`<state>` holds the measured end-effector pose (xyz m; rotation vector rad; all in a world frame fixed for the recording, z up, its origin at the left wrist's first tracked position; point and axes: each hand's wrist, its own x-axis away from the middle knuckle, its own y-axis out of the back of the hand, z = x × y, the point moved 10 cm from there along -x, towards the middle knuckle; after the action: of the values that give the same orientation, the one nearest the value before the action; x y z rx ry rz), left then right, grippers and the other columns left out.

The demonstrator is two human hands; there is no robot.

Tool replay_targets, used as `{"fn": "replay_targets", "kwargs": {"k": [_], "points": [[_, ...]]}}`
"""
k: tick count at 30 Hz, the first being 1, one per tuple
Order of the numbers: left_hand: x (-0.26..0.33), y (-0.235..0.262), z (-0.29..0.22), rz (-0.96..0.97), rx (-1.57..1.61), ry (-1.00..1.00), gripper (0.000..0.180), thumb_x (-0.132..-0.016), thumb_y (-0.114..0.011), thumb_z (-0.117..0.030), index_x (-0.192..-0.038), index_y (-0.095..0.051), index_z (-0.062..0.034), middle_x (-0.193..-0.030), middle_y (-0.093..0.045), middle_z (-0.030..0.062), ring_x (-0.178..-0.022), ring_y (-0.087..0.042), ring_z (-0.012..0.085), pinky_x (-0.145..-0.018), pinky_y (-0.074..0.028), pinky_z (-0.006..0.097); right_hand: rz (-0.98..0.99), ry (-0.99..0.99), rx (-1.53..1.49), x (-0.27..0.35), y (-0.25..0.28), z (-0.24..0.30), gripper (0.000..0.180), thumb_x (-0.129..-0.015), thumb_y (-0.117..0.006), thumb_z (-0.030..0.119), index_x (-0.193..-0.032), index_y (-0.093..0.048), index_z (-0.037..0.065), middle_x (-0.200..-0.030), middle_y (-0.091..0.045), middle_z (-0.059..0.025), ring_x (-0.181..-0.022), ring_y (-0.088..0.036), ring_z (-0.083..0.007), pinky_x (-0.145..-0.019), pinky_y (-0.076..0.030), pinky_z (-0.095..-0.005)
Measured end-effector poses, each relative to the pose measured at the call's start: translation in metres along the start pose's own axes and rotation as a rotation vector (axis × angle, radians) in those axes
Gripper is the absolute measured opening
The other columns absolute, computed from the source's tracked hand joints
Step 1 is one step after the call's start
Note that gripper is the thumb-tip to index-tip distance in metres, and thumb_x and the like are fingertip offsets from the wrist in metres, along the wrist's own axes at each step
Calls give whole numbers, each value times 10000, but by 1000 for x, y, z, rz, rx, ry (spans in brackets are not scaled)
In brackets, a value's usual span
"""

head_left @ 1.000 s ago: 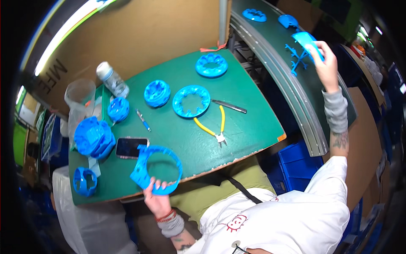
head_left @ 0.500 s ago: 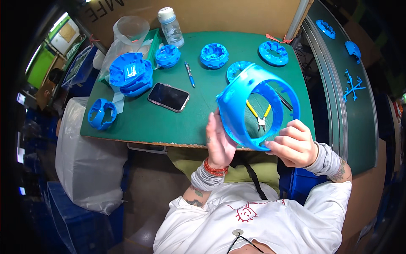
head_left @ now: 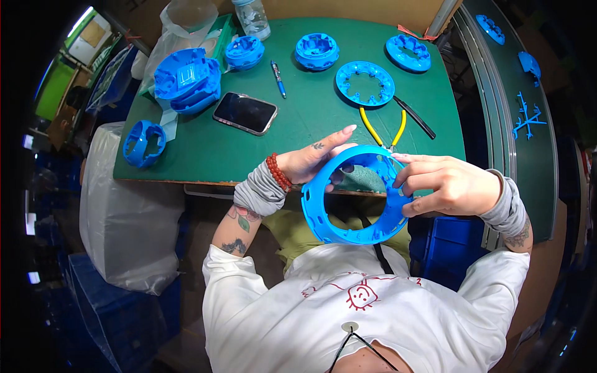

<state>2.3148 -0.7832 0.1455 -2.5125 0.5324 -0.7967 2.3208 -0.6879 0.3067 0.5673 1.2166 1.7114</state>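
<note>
A large blue plastic ring-shaped housing [head_left: 315, 214] is held between my two hands at the table's near edge, its opening facing up toward me. My left hand [head_left: 309, 160] supports its far left side, thumb stretched out above and fingers partly hidden behind the wall. With its fingers bent over the right rim, my right hand [head_left: 449, 183] grips the housing; some fingertips reach the inner wall. Just beyond it lie cutting pliers [head_left: 400, 129] with yellow handles, their jaws mostly hidden by the housing. A black pen-like tool [head_left: 418, 119] lies beside them.
On the green table [head_left: 298, 133] are a flat blue ring [head_left: 341, 87], another ring [head_left: 392, 57], rounded blue parts [head_left: 317, 53], stacked blue shells [head_left: 186, 84], a phone [head_left: 245, 113], a pen [head_left: 278, 79] and a bottle [head_left: 254, 22]. A conveyor [head_left: 528, 168] carrying blue parts runs at right.
The housing has come down toward my body and turned so its opening faces up. My left hand has shifted left and up around it; my right hand now grips its right rim.
</note>
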Motion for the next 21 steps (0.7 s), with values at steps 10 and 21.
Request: {"fn": "replay_targets", "kwargs": {"k": [10,21], "points": [[53,43,-16,-106,511,-494,376,-772,-607,-195,-1094,-471,-55,-832,-501,53,-671,-467,120,-569,-429,257,-164,-271,-72,23,31,-17,471,-647,-688,61,-1106,-584,59,-1195,-489,-185,-1145,-451,-361,-972,-358,-444],[157,95,10,-970,484,-1183,260,-811,-556,-233,-1009,-448,-103,-849,-443,15,-693,-410,116,-626,-388,316,-648,-726,-214,61,33,-73,411,-798,-532,50,-1207,-501,30,-1025,-541,-95,-886,-535,-143,-700,-437,-255]]}}
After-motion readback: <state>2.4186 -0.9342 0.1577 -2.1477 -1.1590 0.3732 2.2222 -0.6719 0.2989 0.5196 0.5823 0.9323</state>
